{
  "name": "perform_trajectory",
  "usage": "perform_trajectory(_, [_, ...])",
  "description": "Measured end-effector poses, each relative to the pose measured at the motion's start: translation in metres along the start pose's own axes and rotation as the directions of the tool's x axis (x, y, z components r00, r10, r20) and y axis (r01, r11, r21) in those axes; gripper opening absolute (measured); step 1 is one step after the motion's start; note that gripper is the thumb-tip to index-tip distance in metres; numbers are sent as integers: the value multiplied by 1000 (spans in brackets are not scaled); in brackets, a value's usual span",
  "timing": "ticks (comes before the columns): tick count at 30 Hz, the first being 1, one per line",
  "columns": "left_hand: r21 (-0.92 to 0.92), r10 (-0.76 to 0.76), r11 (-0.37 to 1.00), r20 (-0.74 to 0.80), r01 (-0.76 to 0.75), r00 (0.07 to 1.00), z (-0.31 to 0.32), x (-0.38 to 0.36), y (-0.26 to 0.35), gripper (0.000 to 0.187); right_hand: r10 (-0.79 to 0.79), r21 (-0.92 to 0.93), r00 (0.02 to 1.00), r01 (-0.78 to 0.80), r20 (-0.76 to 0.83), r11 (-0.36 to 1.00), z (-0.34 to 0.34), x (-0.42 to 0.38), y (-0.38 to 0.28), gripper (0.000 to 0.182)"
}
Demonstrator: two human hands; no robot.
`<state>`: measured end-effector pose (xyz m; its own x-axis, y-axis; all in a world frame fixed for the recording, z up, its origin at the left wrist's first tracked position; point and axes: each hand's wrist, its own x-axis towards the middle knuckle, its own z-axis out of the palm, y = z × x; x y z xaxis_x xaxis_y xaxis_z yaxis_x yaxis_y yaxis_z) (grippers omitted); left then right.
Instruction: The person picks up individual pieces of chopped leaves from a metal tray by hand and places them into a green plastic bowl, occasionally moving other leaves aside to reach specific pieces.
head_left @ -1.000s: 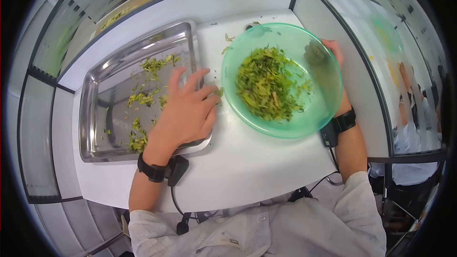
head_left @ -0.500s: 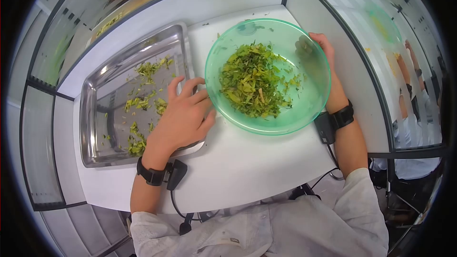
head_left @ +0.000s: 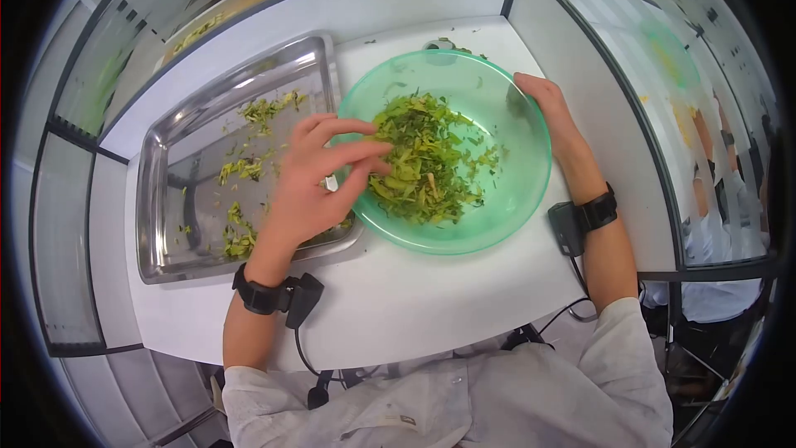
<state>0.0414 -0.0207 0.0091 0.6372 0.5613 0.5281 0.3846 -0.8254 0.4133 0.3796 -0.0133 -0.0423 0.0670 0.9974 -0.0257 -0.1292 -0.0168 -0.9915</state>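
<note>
A translucent green bowl (head_left: pixel 516 191) holds a heap of chopped green leaves (head_left: pixel 427 145), piled toward its left half. My right hand (head_left: pixel 549 108) grips the bowl's far right rim, thumb on top and fingers behind the wall. Over the left rim reaches my left hand (head_left: pixel 319 178), its fingers stretched and slightly apart above the edge of the leaf heap, nothing visible between them. A shallow metal tray (head_left: pixel 170 224) lies left of the bowl, partly covered by my left hand and forearm. Scattered leaf bits (head_left: pixel 240 168) lie on its bottom.
A white table (head_left: pixel 414 299) carries both vessels, with low white partition walls (head_left: pixel 597 116) at the back and sides. Behind the bowl's far rim sits a small grey object (head_left: pixel 438 45) among leaf crumbs. Black wrist devices (head_left: pixel 278 294) with cables hang near the table's front edge.
The bowl has shifted left and slightly nearer, with my right hand still on its rim. My left hand has moved right, from beside the bowl to over its left edge.
</note>
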Motion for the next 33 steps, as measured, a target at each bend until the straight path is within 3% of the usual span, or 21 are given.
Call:
perform_trajectory(3, [1,-86,996,-144,87,986,7,-7,-8,26,18,-35,1000,-18,18,999,-1,1,-1,29])
perform_trajectory(6, [-132,-219,970,-128,202,967,-8,-6,-11,27,20,-54,1000,-19,20,998,3,-1,-5,30])
perform_trajectory(7, [-72,-213,975,-28,210,977,-21,0,-3,30,16,-49,1000,-15,19,999,4,-3,-6,30])
perform_trajectory(8, [-74,-214,975,-28,211,977,-33,-1,-4,30,18,-50,1000,-17,18,999,3,-3,-6,30])
perform_trajectory(10, [105,-319,947,170,304,933,-63,-10,-18,36,16,-46,999,-14,28,999,1,-1,-3,30])
perform_trajectory(11, [108,-312,949,175,297,934,-71,-14,-25,36,12,-41,1000,-11,21,999,0,0,-2,30])
perform_trajectory(13, [251,-548,829,195,499,813,-82,-25,-37,41,-2,-45,999,4,36,999,-1,1,0,30])
perform_trajectory(14, [262,-514,852,258,453,818,-82,-28,-42,42,-4,-42,999,5,36,999,0,1,-1,30])
perform_trajectory(16, [250,-583,810,429,530,690,-75,-27,-42,42,39,-62,999,-41,-28,997,3,0,-2,31])
perform_trajectory(20, [296,-546,837,416,460,727,-64,-31,-55,40,9,-83,1000,-10,-9,997,1,0,-1,31])
perform_trajectory(22, [185,-457,885,515,426,725,-62,-31,-58,38,11,-91,1000,-11,4,996,0,1,1,30])
perform_trajectory(24, [160,-426,901,504,404,751,-62,-32,-55,36,41,-85,998,-45,-49,995,2,0,-1,29])
perform_trajectory(28, [197,-527,842,507,503,683,-58,-24,-49,31,32,-71,999,-33,-17,997,3,-1,-2,29])
perform_trajectory(33, [109,-434,894,455,435,778,-47,-22,-46,21,27,-77,999,-29,-32,997,2,0,-1,29])
